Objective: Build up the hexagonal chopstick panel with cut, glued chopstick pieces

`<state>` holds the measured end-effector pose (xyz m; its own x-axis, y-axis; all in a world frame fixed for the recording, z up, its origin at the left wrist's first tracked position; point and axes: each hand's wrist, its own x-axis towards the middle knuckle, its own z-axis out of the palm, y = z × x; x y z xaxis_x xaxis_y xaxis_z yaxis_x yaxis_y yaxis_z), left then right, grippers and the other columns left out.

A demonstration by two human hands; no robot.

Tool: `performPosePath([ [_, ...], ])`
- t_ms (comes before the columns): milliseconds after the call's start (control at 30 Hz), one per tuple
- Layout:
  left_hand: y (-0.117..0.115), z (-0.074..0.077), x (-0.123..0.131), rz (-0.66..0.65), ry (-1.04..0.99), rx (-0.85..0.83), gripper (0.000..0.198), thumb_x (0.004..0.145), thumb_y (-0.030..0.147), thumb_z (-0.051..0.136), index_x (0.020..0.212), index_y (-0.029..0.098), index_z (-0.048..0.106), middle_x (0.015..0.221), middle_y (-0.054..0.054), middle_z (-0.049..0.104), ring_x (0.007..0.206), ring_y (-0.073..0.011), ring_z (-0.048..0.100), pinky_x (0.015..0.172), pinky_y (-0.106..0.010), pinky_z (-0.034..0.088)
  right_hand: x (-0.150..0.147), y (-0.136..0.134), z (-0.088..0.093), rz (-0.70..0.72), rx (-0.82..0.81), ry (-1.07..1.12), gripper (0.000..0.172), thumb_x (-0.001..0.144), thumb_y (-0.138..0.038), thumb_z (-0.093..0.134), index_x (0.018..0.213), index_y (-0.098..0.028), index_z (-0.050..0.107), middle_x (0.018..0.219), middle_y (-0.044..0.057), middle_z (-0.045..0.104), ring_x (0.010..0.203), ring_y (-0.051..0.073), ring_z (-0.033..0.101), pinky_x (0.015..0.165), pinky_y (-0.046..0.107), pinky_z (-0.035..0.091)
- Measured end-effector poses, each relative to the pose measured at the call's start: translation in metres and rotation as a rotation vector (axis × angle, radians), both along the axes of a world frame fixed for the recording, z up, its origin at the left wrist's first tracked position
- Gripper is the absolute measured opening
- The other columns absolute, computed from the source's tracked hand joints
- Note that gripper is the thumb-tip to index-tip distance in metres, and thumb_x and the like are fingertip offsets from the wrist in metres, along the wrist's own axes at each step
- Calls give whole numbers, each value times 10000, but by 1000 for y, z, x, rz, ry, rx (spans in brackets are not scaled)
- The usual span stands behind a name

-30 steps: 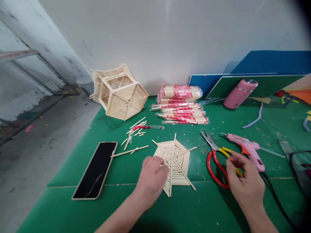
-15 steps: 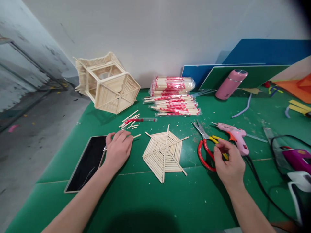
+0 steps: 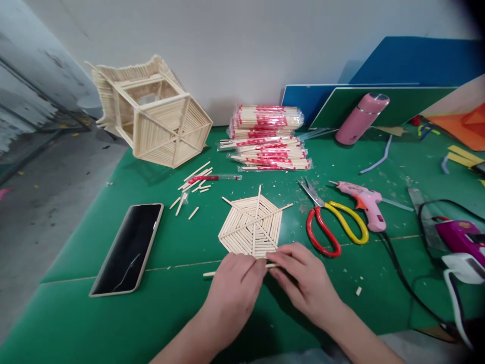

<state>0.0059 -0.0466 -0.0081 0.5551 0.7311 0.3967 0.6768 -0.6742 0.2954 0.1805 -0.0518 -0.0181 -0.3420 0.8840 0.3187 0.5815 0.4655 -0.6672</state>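
A wooden stick (image 3: 209,274) is held level in my closed left hand (image 3: 235,288), its end poking out to the left. My right hand (image 3: 308,280) pinches the stick near its right end, close beside the left fingers. Just beyond both hands lies a hexagonal stick panel (image 3: 252,222), web-like, with crossing spokes that stick out past its rim. The fingertips cover part of its near edge; whether the stick touches it I cannot tell. Scissors (image 3: 321,217) with one red and one yellow handle lie partly spread to the right.
Behind are a stick lantern-like frame (image 3: 172,134), wrapped chopsticks (image 3: 269,146) and a pink bottle (image 3: 361,119). Short stick pieces (image 3: 199,179) and a phone (image 3: 127,250) lie left. At right are a pink glue gun (image 3: 366,199) and its black cable (image 3: 401,273).
My left hand has come right from beside the phone with a stick. My right hand has left the scissors and moved to the stick at the panel's near edge.
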Motion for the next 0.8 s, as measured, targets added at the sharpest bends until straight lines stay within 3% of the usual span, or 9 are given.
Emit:
performPosePath([
  [100,-4,-4,-2,-5,5,-66,259,876,144,312,880,128,570,733,-55,582,657,-159,516,602,-301,417,-4,-3,-3,30,5,-8,216,822,-153,486,986,-204,615,810,45,610,719,148,537,634,291,458],
  [233,-3,-7,-18,25,45,-125,234,867,156,344,918,158,572,697,-35,568,634,-152,507,594,-296,383,5,-3,-5,-1,2,-48,220,808,-171,507,991,-218,619,824,46,595,747,155,542,637,295,469],
  [400,-3,-14,-34,40,115,-124,240,868,166,342,929,166,574,741,-46,570,642,-156,499,571,-285,365,20,-8,-12,-173,-9,-75,253,816,-208,484,1048,-201,586,921,77,593,835,178,574,707,320,498],
  [633,2,-16,-28,21,154,-115,217,866,171,362,895,146,576,724,-44,562,629,-154,494,576,-288,380,30,-11,-15,-304,-23,-67,208,809,-199,494,992,-205,593,885,66,605,811,180,580,687,320,494],
  [800,4,-17,-23,4,212,-102,230,850,144,348,928,151,565,787,-53,566,652,-155,495,589,-291,393,30,-10,-17,-279,7,-159,214,807,-217,494,989,-210,606,865,65,615,790,181,591,675,323,502],
])
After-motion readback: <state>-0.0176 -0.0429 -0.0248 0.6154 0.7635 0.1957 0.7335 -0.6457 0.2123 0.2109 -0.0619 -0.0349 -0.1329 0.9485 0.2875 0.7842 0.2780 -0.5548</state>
